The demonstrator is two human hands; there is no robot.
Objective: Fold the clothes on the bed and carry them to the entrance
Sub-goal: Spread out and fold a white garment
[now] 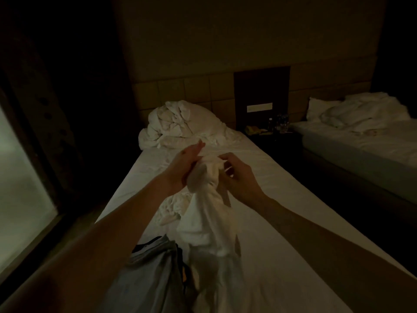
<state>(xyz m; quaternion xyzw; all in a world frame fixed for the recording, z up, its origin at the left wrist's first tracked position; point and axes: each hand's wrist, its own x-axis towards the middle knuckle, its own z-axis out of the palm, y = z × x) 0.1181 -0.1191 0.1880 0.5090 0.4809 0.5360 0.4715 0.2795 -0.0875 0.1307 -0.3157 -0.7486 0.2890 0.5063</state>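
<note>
Both hands (pixel 209 170) hold white garment (pixel 207 213) above bed (pixel 282 222).

Two bare forearms, no sleeves visible.

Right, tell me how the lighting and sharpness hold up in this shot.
Head view: dim and warm, the room's left side nearly black; the white cotton garment and rumpled white duvet stay readable, the grey denim jeans murky; wide-angle bending at the edges; both hands slightly soft.
</note>
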